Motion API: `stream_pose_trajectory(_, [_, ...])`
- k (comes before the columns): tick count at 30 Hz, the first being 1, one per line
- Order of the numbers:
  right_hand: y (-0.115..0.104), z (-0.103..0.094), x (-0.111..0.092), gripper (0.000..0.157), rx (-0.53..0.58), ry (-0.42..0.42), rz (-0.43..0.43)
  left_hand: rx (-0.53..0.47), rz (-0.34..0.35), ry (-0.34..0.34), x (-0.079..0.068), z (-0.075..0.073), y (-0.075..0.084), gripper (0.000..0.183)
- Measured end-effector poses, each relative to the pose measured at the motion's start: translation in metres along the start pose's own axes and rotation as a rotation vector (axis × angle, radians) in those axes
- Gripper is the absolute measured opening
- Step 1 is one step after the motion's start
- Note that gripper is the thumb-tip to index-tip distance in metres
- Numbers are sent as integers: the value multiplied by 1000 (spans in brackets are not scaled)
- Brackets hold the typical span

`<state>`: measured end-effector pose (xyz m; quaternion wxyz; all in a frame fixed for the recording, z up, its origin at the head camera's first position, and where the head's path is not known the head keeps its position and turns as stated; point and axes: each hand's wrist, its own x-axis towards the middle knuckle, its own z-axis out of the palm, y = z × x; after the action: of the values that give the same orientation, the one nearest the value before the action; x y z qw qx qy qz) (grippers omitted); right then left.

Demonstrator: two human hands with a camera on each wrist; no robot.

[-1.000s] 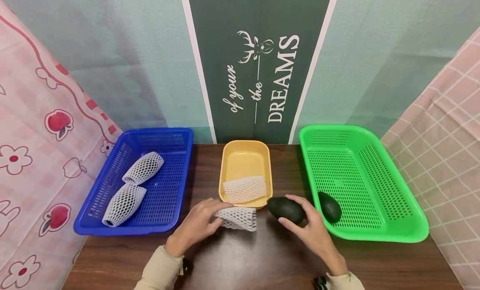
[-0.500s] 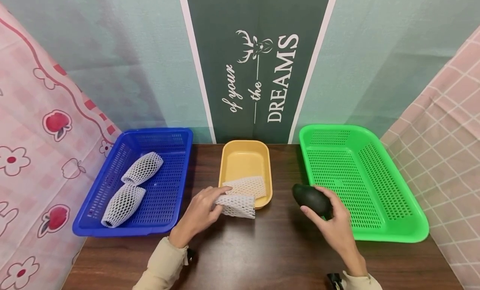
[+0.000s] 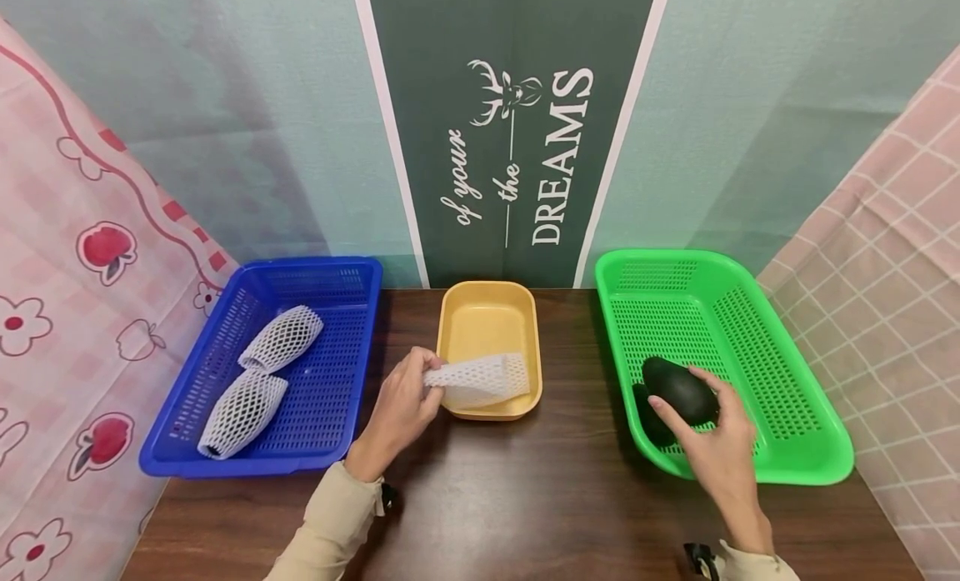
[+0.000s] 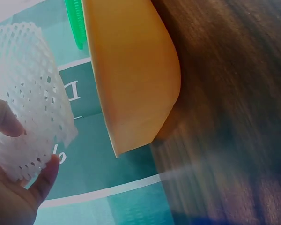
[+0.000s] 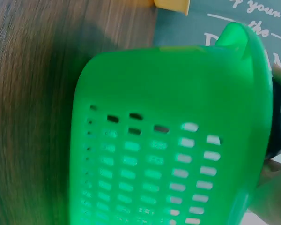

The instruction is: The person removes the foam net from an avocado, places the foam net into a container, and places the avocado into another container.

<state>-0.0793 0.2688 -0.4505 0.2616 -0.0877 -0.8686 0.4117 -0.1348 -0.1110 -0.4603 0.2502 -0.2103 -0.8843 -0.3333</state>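
Observation:
In the head view my left hand [image 3: 401, 402] pinches one end of a white foam net sleeve [image 3: 468, 379], held over the yellow tray. Seen from the left wrist, the sleeve [image 4: 35, 93] sits between thumb and fingers beside the tray's wall [image 4: 136, 79]. A second foam net [image 3: 517, 374] lies in the tray, partly covered by the first. My right hand [image 3: 723, 448] grips a dark avocado [image 3: 678, 391] over the green basket [image 3: 817, 448]. Another avocado [image 3: 651, 418] lies under it, partly hidden. The right wrist view shows mostly the basket's outer wall [image 5: 168, 84].
A blue basket [image 3: 367, 348] at the left holds two net-wrapped fruits [image 3: 243, 414]. The yellow tray [image 3: 487, 287] stands between the baskets on the brown wooden table [image 3: 540, 498]. A patterned cloth [image 3: 510, 147] hangs behind, with pink cloths at both sides.
My right hand has carried the avocado from beside the yellow tray rightward to over the green basket. My left hand has raised the foam net sleeve from the table to over the tray.

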Motion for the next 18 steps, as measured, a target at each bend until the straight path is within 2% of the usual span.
stream_pose_trajectory(8, [10, -11, 8, 68, -137, -40, 141, 38, -50, -11, 6, 4, 1, 25])
stream_pose_trajectory(18, [23, -15, 11, 71, -249, -70, 193, 67, -99, 0, 12, 13, 1, 26])
